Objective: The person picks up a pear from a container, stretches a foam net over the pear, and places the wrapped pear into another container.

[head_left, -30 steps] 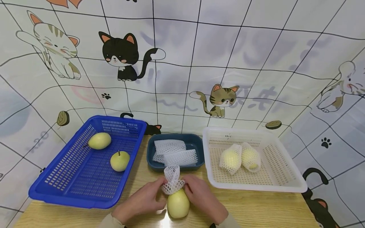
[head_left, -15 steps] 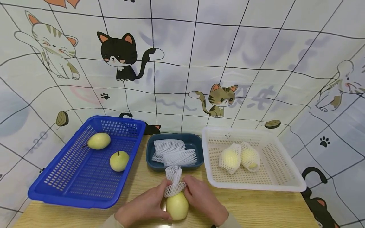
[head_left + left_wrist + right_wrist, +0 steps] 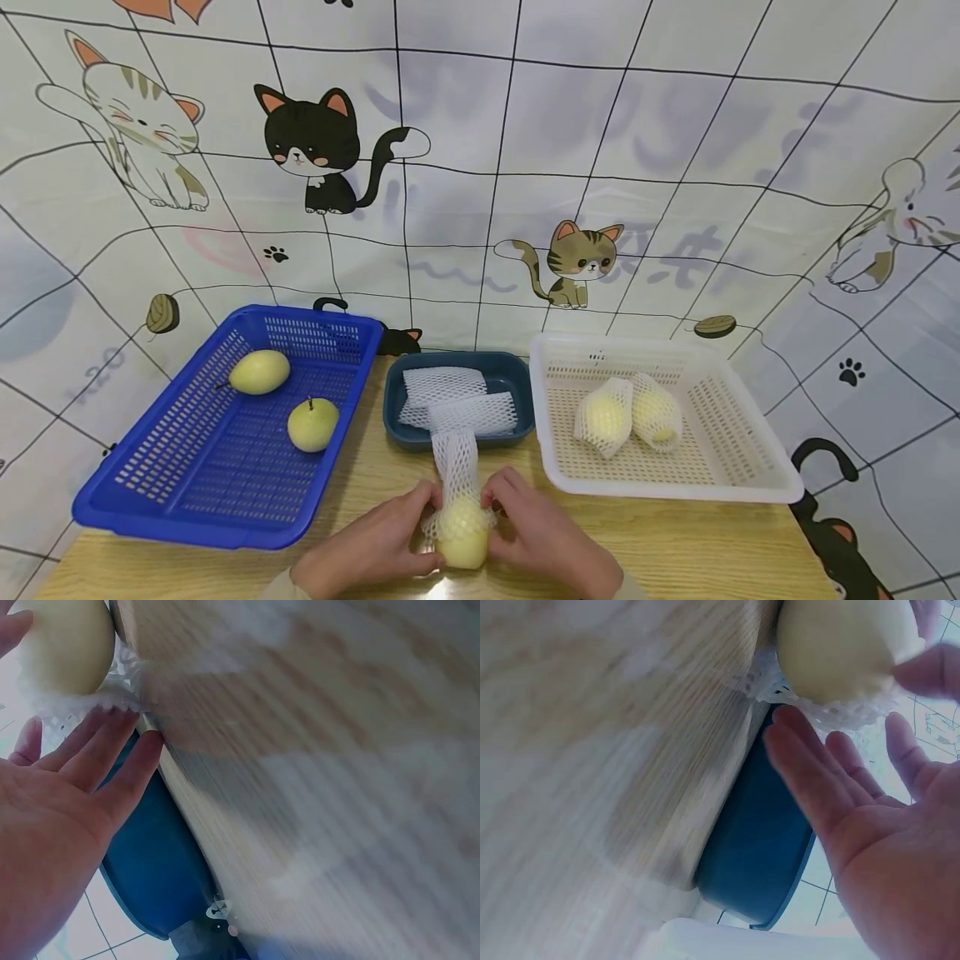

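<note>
A pale yellow pear [image 3: 462, 552] stands on the table in front of the person, its upper part inside a white foam fruit net [image 3: 456, 467]. The net's loose end stretches back toward the teal tray. From the left, the left hand [image 3: 375, 537] pinches the net's lower edge, its thumb low beside the pear. On the opposite side the right hand [image 3: 543, 533] grips the same edge. Seen in the left wrist view, fingertips [image 3: 124, 724] meet the net's edge under the bare pear [image 3: 67, 645]. The right wrist view has the right thumb [image 3: 930, 671] against the pear.
Two bare pears lie in a blue basket [image 3: 300, 533] at left. Behind the hands, a teal tray [image 3: 397, 437] holds more foam nets [image 3: 476, 415]. The white basket [image 3: 675, 490] at right contains two netted pears [image 3: 607, 421]. A cat-print cloth [image 3: 465, 200] hangs behind.
Both hands have pulled the net's edge down, from the top of the pear to around its middle. The net's bunched end has straightened out toward the tray.
</note>
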Motion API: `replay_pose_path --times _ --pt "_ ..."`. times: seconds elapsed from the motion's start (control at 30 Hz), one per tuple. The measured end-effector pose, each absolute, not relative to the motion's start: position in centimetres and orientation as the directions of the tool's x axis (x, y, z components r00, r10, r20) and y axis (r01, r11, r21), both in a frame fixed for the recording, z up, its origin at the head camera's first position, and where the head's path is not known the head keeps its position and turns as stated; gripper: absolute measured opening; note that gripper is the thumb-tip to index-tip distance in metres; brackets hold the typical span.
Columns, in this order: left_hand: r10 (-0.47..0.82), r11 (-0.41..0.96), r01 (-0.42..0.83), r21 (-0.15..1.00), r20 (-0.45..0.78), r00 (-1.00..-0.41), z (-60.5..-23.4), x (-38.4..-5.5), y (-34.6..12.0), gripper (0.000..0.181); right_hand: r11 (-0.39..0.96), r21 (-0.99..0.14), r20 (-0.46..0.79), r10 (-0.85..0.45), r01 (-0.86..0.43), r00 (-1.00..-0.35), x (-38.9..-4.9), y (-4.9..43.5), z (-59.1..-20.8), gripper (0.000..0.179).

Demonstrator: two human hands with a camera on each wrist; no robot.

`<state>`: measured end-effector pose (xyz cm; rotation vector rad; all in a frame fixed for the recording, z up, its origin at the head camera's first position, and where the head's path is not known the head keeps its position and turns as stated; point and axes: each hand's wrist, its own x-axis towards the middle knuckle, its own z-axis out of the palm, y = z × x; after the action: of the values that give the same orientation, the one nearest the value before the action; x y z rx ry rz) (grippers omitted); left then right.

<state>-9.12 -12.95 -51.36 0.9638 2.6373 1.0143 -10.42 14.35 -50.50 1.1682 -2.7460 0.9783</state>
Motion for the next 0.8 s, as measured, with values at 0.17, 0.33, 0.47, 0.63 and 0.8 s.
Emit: replay_pose_path --times 0.17,0.33,0.47,0.63,0.8 --pt "0.624 0.558 0.516 0.650 0.080 -0.777 -51.4 -9.0 -13.1 0.048 0.531 -0.596 0.165 -0.652 -0.602 -0.740 -10.0 14.5 -50.5 0.056" --pt "0.621 0.557 0.534 0.636 0.108 -0.777 -51.6 -8.8 -13.0 0.050 0.582 -0.598 0.053 -0.658 -0.551 -0.752 -9.9 14.5 -50.5 0.106" --pt "0.624 0.545 0.538 0.643 0.117 -0.772 -51.7 -8.6 -12.9 0.054 0.579 -0.585 0.020 -0.690 -0.568 -0.724 -9.9 14.4 -50.9 0.121" --pt "0.632 0.534 0.536 0.654 0.111 -0.767 -51.7 -8.5 -12.8 0.065 0.566 -0.566 0.035 -0.709 -0.599 -0.704 -9.8 14.2 -51.6 0.122" --pt "0.618 0.540 0.524 0.658 0.112 -0.778 -51.8 -8.5 -12.4 0.074 0.551 -0.577 0.043 -0.716 -0.603 -0.696 -9.7 14.2 -51.8 0.122"
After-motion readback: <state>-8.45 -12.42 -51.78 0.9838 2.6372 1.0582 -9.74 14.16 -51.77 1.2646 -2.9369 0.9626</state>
